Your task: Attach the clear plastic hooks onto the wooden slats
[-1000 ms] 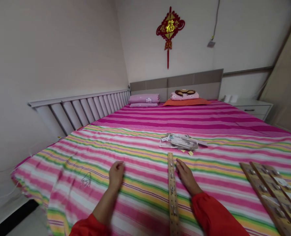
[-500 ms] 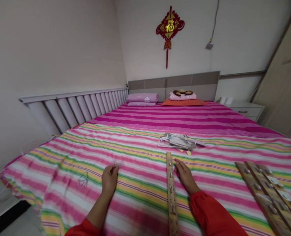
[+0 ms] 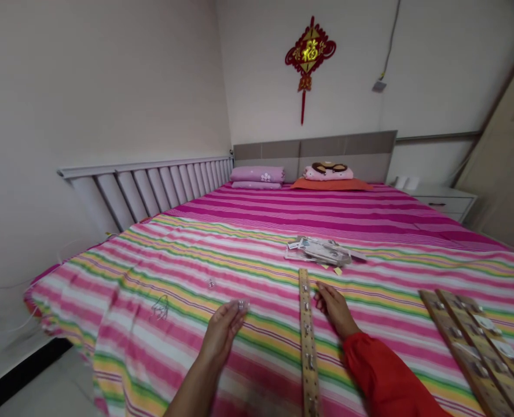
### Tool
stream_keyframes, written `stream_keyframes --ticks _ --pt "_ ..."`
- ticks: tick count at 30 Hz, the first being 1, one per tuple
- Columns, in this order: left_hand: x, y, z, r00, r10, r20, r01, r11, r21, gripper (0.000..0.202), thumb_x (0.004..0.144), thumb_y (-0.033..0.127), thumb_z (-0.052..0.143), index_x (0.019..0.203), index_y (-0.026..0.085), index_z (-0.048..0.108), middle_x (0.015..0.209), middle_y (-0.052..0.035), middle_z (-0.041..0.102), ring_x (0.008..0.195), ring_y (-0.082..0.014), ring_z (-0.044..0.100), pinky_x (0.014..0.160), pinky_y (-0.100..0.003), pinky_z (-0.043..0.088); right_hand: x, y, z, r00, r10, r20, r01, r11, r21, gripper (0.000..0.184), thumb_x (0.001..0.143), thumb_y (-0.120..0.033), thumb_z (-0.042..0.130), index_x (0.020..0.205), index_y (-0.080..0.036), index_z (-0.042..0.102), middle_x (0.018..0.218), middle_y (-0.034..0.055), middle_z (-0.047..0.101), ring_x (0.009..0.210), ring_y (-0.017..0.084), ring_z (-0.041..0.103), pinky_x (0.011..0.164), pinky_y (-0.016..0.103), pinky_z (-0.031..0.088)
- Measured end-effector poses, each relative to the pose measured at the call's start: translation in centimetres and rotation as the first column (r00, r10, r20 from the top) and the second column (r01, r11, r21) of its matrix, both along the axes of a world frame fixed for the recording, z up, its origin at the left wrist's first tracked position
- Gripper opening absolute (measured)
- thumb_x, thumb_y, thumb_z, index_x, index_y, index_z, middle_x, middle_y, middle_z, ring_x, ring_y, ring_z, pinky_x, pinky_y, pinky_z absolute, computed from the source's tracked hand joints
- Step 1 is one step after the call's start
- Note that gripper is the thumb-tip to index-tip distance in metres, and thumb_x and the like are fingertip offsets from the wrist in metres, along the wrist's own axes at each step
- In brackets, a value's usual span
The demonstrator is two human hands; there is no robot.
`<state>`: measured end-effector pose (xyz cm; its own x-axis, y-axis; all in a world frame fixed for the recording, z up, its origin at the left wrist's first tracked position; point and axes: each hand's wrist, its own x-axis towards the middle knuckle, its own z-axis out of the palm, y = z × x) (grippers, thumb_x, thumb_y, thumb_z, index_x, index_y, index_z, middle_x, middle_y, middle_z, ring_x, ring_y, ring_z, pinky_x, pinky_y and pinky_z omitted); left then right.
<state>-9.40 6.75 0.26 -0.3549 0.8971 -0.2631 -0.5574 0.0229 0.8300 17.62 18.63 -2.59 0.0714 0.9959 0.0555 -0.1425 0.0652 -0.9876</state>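
Observation:
My left hand (image 3: 223,331) is closed, its thumb and fingertips pinching a small clear plastic packet (image 3: 242,304) with shiny bits inside. A similar clear packet (image 3: 211,283) lies on the bedspread beyond that hand. Between my hands a long narrow wooden strip (image 3: 305,315) with holes lies lengthwise, small shiny metal pieces set along it. Just right of the strip's far end is my right hand (image 3: 336,310), its fingers curled together. Whether anything sits in those fingers is hidden.
Several similar wooden strips (image 3: 467,341) with small items lie at right. Clear flat packages (image 3: 322,252) are piled past the strip's far end. Thin looped strands (image 3: 160,307) lie at left. Everything rests on a striped bedspread (image 3: 127,278); a radiator (image 3: 153,185) lines the left wall.
My left hand has moved right, towards the strip, carrying a clear packet; another packet now shows on the bedspread near where the hand was. My right hand stays beside the strip.

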Motion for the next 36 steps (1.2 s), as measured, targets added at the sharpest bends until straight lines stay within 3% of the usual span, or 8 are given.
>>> stream_keyframes --ticks 5,8,10,16,20,25,30,36 --pt "2.9 -1.9 2.0 0.986 -0.154 0.058 0.153 0.988 0.019 0.029 0.06 0.023 0.081 0.081 0.014 0.063 0.079 -0.0047 0.073 0.068 -0.0116 0.068 0.061 -0.018 0.051 0.2 -2.1 1.4 0.999 -0.047 -0.014 0.047 0.999 0.023 0.044 0.06 -0.058 0.066 0.079 -0.018 0.061 0.057 -0.0021 0.057 0.047 0.013 0.05 0.044 0.026 0.038" --pt "4.4 -2.5 3.0 0.987 -0.159 0.021 0.159 0.987 -0.023 0.03 0.056 0.025 0.082 0.077 0.014 0.064 0.075 -0.005 0.073 0.065 -0.0117 0.068 0.058 -0.017 0.05 -0.4 -4.9 3.0 0.998 -0.052 0.025 0.05 0.996 0.077 0.041 0.059 -0.054 0.07 0.078 -0.019 0.063 0.061 -0.0006 0.059 0.055 0.016 0.053 0.051 0.028 0.042" --pt "5.4 -2.7 3.7 0.989 -0.145 0.013 0.146 0.988 -0.058 0.029 0.055 0.024 0.082 0.076 0.014 0.065 0.074 -0.0054 0.073 0.065 -0.0124 0.068 0.058 -0.018 0.049 -1.1 -7.3 4.2 0.989 0.001 0.148 -0.031 0.979 0.2 0.035 0.066 -0.049 0.068 0.082 -0.019 0.065 0.066 0.0014 0.061 0.06 0.017 0.055 0.055 0.028 0.044" --pt "8.2 -3.7 5.4 0.972 -0.217 0.088 0.225 0.97 -0.09 0.023 0.056 0.022 0.079 0.073 0.016 0.065 0.074 -0.0041 0.072 0.066 -0.0115 0.066 0.059 -0.017 0.046 -2.7 -13.4 6.3 0.89 0.002 0.455 -0.262 0.82 0.509 0.023 0.077 -0.027 0.064 0.1 -0.024 0.066 0.088 0.0064 0.064 0.071 0.018 0.059 0.06 0.029 0.049" --pt "9.7 -4.5 5.7 0.979 -0.194 -0.065 0.195 0.981 0.002 0.025 0.053 0.026 0.079 0.071 0.015 0.065 0.065 -0.0013 0.069 0.059 -0.0096 0.061 0.055 -0.017 0.043 -2.8 -15.4 6.7 0.857 -0.061 0.511 -0.278 0.78 0.56 0.018 0.08 -0.025 0.061 0.098 -0.026 0.064 0.091 0.0071 0.064 0.083 0.022 0.06 0.068 0.032 0.05" --pt "10.8 -5.5 6.2 0.943 -0.161 -0.29 0.205 0.971 0.125 0.024 0.059 0.033 0.076 0.072 0.015 0.065 0.068 -0.0028 0.07 0.066 -0.014 0.063 0.064 -0.022 0.048 -3.1 -16.6 7.0 0.873 -0.112 0.474 -0.181 0.829 0.53 0.01 0.084 -0.028 0.057 0.089 -0.025 0.063 0.081 0.0054 0.063 0.072 0.02 0.06 0.064 0.03 0.048" --pt "11.8 -6.4 7.1 0.883 -0.16 -0.441 0.26 0.949 0.177 0.023 0.06 0.034 0.075 0.073 0.017 0.066 0.073 -0.0053 0.071 0.073 -0.019 0.065 0.068 -0.026 0.05 -3.1 -16.9 7.6 0.971 -0.043 0.236 -0.049 0.927 0.372 0.021 0.08 -0.041 0.059 0.082 -0.021 0.065 0.073 0.0047 0.066 0.062 0.018 0.058 0.056 0.027 0.046" --pt "11.1 -5.5 7.4 0.819 -0.077 -0.568 0.22 0.957 0.188 0.024 0.067 0.041 0.068 0.072 0.018 0.067 0.067 -0.0019 0.066 0.066 -0.0158 0.059 0.063 -0.023 0.046 -2.0 -16.2 8.0 0.985 0.154 -0.072 -0.144 0.981 0.131 0.037 0.066 -0.055 0.069 0.067 -0.019 0.062 0.049 -0.003 0.054 0.043 0.011 0.047 0.044 0.023 0.037"
